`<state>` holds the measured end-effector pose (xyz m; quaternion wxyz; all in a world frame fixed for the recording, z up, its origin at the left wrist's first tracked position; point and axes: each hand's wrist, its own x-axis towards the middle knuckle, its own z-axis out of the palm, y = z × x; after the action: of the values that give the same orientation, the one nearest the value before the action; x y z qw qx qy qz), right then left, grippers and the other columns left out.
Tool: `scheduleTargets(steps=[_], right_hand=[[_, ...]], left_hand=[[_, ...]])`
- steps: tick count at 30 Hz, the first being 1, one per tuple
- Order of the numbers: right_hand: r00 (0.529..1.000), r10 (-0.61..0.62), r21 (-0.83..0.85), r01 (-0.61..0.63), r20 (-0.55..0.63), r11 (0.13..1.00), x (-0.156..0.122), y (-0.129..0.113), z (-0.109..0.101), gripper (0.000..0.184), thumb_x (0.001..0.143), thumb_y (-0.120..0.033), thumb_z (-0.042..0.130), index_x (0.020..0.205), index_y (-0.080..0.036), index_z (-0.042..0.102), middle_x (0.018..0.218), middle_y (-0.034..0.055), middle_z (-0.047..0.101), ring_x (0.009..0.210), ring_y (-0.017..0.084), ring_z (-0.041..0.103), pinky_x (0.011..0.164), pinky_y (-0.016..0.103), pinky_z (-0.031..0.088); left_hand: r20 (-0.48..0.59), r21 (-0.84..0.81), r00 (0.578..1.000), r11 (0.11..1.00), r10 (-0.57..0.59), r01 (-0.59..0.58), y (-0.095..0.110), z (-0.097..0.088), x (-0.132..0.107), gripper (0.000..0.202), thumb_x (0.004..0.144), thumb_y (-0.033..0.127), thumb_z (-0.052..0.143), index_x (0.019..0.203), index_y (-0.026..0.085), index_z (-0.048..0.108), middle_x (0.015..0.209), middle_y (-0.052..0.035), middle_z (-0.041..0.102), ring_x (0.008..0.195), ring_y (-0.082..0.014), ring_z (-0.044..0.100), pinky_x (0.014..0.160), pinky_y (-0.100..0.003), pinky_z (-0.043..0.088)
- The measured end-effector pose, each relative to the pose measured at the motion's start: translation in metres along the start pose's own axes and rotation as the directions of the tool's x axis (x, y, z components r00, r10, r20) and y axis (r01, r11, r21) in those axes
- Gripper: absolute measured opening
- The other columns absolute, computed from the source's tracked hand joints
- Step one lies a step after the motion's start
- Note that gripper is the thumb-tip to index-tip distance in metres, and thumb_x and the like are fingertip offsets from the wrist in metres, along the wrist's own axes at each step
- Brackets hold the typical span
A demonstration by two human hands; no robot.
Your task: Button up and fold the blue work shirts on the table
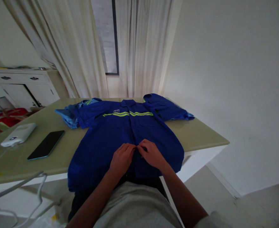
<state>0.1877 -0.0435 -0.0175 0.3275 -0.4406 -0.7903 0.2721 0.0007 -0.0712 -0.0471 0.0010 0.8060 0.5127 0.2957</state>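
Note:
A blue work shirt (pixel 106 136) with yellow-green reflective stripes across the chest lies spread front side up, its collar pointing away from me. Its lower part hangs over the near table edge towards my lap. My left hand (pixel 122 157) and my right hand (pixel 151 153) meet at the front placket, low on the shirt. Both have their fingertips pinched on the fabric edge there, almost touching each other. Whether a button sits between the fingers is hidden.
Under the shirt is a greenish table (pixel 206 133). Folded blue clothes (pixel 69 115) lie at the far left, more dark blue clothing (pixel 165 107) at the far right. On the left are a black phone (pixel 46 145) and a white power bank (pixel 19 134) with a cable. A metal frame (pixel 41 186) stands front left.

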Motion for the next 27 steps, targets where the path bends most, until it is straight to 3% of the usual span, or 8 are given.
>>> scheduleTargets(steps=[4,8,12,18,24,27], right_hand=[[0.999,0.051,0.064,-0.051,-0.002,0.997,0.003,0.007,0.000,0.012,0.090,-0.013,0.069,0.084,-0.019,0.076,0.087,0.0015,0.066,0.070,0.012,0.062,0.067,0.026,0.046],[1.000,0.028,-0.041,-0.028,0.013,0.999,0.008,0.004,0.001,0.012,0.085,-0.007,0.072,0.084,-0.018,0.076,0.089,0.0014,0.066,0.072,0.012,0.060,0.068,0.025,0.044],[0.998,-0.009,-0.094,0.015,0.069,0.995,0.009,0.002,-0.003,0.011,0.086,-0.011,0.076,0.090,-0.021,0.077,0.092,0.0009,0.067,0.076,0.013,0.061,0.071,0.025,0.044],[0.997,-0.043,-0.113,0.050,0.068,0.992,0.009,0.003,-0.006,0.014,0.089,-0.008,0.072,0.092,-0.021,0.076,0.091,0.0011,0.068,0.083,0.015,0.063,0.077,0.027,0.043],[0.998,-0.023,-0.098,0.029,0.059,0.995,0.011,0.007,-0.004,0.010,0.092,-0.014,0.071,0.093,-0.022,0.076,0.091,0.0018,0.068,0.080,0.015,0.061,0.074,0.027,0.042],[0.999,-0.003,-0.082,0.007,0.047,0.997,0.010,0.009,-0.002,0.007,0.090,-0.016,0.073,0.092,-0.022,0.076,0.090,0.0016,0.067,0.078,0.014,0.061,0.071,0.026,0.042]], left_hand=[[-0.043,0.040,0.998,0.998,-0.037,0.038,0.001,-0.002,0.002,0.012,0.098,0.017,0.056,0.098,0.022,0.067,0.097,-0.0056,0.070,0.093,-0.0231,0.062,0.087,-0.038,0.050],[-0.052,-0.017,0.998,1.000,-0.019,0.018,-0.001,-0.006,0.004,0.013,0.094,0.012,0.057,0.091,0.021,0.066,0.092,-0.0044,0.068,0.089,-0.0223,0.060,0.083,-0.037,0.049],[0.034,-0.147,0.999,0.988,-0.039,0.044,-0.003,-0.016,0.006,0.013,0.090,0.012,0.060,0.087,0.022,0.068,0.091,-0.0027,0.068,0.089,-0.0206,0.061,0.086,-0.037,0.049],[0.161,-0.270,0.978,0.947,-0.136,0.176,-0.009,-0.021,0.013,0.015,0.095,0.034,0.063,0.090,0.022,0.071,0.095,-0.0035,0.069,0.095,-0.0222,0.063,0.087,-0.037,0.047],[0.287,-0.407,0.953,0.889,-0.094,0.210,-0.022,-0.023,0.022,0.017,0.093,0.020,0.058,0.104,0.022,0.071,0.099,-0.0028,0.070,0.089,-0.0177,0.063,0.083,-0.031,0.047],[0.274,-0.352,0.952,0.906,-0.139,0.233,-0.021,-0.023,0.024,0.017,0.091,0.017,0.060,0.103,0.024,0.071,0.097,-0.0016,0.069,0.084,-0.0163,0.063,0.078,-0.029,0.046]])
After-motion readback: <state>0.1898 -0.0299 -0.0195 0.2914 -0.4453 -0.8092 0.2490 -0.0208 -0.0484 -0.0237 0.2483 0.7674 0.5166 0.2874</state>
